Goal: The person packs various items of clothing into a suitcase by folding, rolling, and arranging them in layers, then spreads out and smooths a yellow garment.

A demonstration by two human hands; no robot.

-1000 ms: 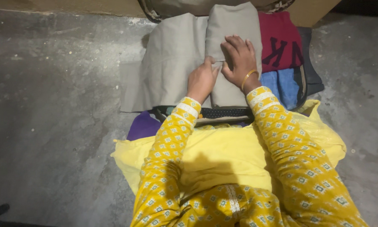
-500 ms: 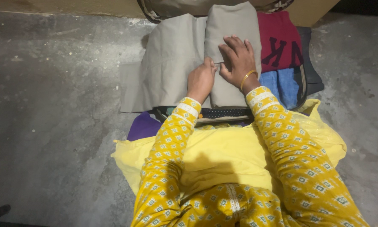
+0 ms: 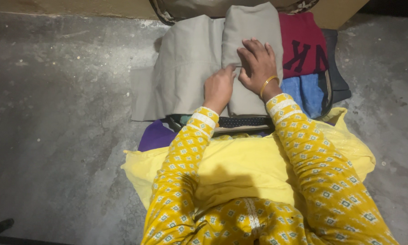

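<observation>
Dim, yellowish light falls from above and somewhat behind the person, so a soft shadow of the head lies on the yellow cloth (image 3: 240,168). The concrete floor (image 3: 63,136) darkens toward the left and lower corners. Colours look muddy and grainy. No glare. Focus is fair at the centre, softer toward the edges.

Right hand (image 3: 257,66) fingers slightly wider.
</observation>
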